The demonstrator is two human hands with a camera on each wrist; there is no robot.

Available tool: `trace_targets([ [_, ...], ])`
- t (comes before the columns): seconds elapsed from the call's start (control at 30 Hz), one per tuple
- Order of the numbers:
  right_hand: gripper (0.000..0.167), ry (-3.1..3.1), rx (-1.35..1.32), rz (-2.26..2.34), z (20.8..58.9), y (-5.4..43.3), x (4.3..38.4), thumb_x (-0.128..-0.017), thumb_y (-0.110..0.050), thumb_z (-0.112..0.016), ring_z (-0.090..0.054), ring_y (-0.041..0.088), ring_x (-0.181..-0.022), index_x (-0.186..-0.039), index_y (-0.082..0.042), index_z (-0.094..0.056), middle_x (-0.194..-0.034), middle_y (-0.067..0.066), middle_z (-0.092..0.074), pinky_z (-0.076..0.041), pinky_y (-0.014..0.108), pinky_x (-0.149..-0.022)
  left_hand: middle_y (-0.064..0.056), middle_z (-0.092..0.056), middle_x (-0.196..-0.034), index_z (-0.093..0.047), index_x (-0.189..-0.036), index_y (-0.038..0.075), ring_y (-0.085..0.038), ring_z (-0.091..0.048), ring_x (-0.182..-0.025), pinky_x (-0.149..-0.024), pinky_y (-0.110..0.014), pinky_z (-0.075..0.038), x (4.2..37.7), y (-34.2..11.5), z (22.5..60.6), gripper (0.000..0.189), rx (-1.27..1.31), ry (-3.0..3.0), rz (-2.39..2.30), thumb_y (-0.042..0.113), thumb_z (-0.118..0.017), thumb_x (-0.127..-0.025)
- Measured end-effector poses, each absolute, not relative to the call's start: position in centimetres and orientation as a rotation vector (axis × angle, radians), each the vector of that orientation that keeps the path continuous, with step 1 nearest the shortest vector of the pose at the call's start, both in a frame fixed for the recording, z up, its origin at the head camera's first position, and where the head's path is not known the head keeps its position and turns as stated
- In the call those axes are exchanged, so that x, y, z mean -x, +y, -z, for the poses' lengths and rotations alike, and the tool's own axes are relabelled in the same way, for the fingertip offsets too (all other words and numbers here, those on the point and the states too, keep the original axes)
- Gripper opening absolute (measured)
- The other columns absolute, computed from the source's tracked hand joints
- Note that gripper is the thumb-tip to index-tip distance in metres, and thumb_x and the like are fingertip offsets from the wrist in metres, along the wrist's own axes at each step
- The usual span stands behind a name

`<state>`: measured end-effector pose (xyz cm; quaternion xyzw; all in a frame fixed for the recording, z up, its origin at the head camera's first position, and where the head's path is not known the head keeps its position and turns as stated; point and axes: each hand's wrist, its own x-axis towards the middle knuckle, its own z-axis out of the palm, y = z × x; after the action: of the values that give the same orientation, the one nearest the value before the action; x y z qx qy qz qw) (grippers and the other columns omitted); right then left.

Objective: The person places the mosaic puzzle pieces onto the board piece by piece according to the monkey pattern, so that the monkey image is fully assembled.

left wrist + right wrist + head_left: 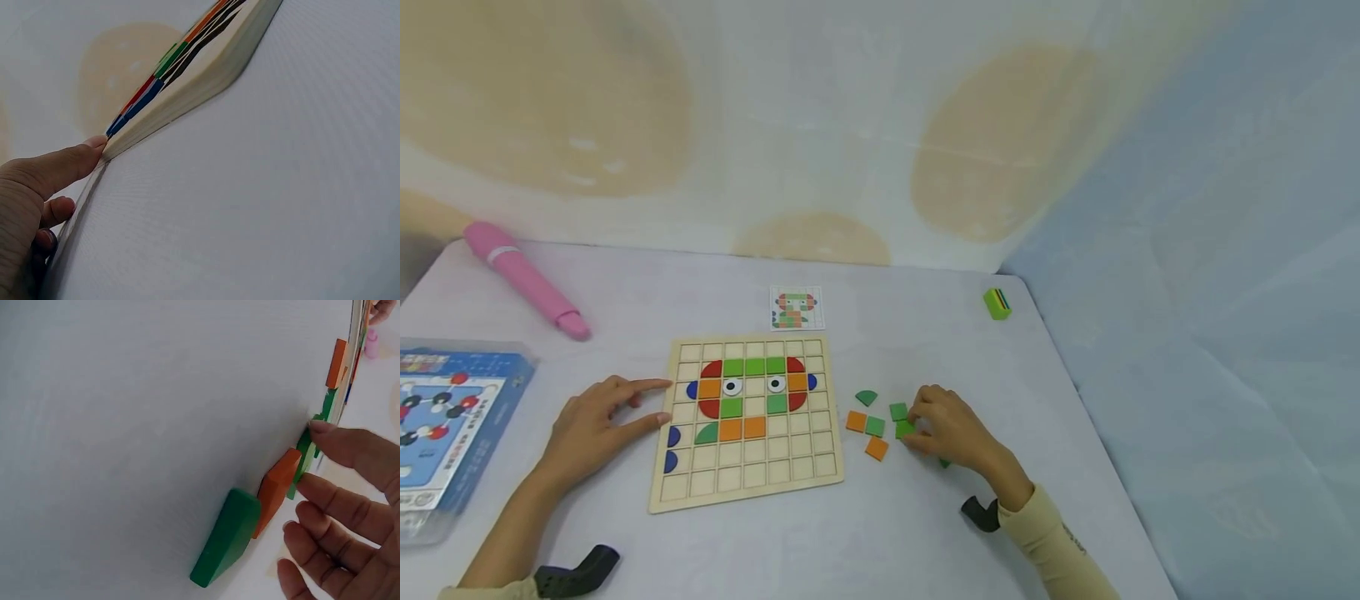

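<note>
The wooden grid board (737, 492) lies flat, with coloured tiles forming a face with two eye pieces (732, 387). At its left edge rests my left hand (587, 425), thumb and index finger extended and touching the frame. To the right of the board, my right hand (951, 429) pinches a light green square tile (305, 453) between thumb and index finger, at the table surface. Close by lie an orange tile (275, 490) and a dark green tile (226, 537), partly under the hand in the head view. A green quarter-round piece (867, 397) sits nearer the board.
Loose orange tiles (876, 449) and green ones lie between board and right hand. A pattern card (797, 308) is behind the board. Farther out are a small green block (997, 304), a pink cylindrical object (527, 279) and a blue boxed set (456, 433) at left.
</note>
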<state>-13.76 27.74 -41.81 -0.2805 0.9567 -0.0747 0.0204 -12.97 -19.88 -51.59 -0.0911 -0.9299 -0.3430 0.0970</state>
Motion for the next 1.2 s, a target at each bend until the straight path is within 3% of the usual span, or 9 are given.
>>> trace_targets([
  [0.3, 0.023, 3.005, 1.121, 0.295, 41.3, 24.8, 14.5, -0.074, -0.027, -0.088, -0.051, 0.010, -0.084, -0.082, -0.010, -0.074, -0.088, -0.001, -0.060, -0.046, 0.028, -0.076, -0.001, -0.053, -0.086, -0.067, -0.126, 0.017, -0.018, -0.040, -0.078, -0.071, -0.040, -0.026, 12.8, -20.1, 51.6, 0.049, 0.274, -2.749, 1.012, 0.042, -0.076, -0.085],
  [0.77, 0.028, 2.777, 1.553, -0.052, 41.4, 9.3, 13.3, -0.087, -0.046, -0.073, -0.052, 0.009, -0.092, -0.095, -0.019, -0.075, -0.098, -0.007, -0.059, -0.043, 0.024, -0.085, 0.000, -0.052, -0.087, -0.067, -0.127, 0.022, -0.018, -0.040, -0.078, -0.071, -0.039, -0.027, 12.9, -19.8, 51.7, 0.047, 0.280, -2.744, 1.056, 0.044, -0.075, -0.086],
  [0.97, 0.025, 2.792, 1.575, -0.326, 42.8, 5.0, 11.9, -0.094, -0.044, -0.060, -0.054, 0.011, -0.099, -0.092, -0.023, -0.074, -0.103, -0.008, -0.061, -0.045, 0.030, -0.092, 0.001, -0.052, -0.085, -0.068, -0.126, 0.023, -0.017, -0.040, -0.077, -0.070, -0.038, -0.027, 12.8, -19.5, 51.6, 0.046, 0.273, -2.740, 1.046, 0.044, -0.075, -0.086],
  [1.2, 0.024, 2.866, 1.411, -0.244, 43.4, 4.0, 11.8, -0.094, -0.047, -0.065, -0.052, 0.010, -0.100, -0.101, -0.026, -0.074, -0.105, -0.009, -0.060, -0.043, 0.027, -0.087, 0.003, -0.051, -0.084, -0.068, -0.126, 0.024, -0.015, -0.040, -0.076, -0.070, -0.038, -0.027, 12.8, -19.7, 51.3, 0.045, 0.292, -2.720, 1.026, 0.043, -0.076, -0.085],
])
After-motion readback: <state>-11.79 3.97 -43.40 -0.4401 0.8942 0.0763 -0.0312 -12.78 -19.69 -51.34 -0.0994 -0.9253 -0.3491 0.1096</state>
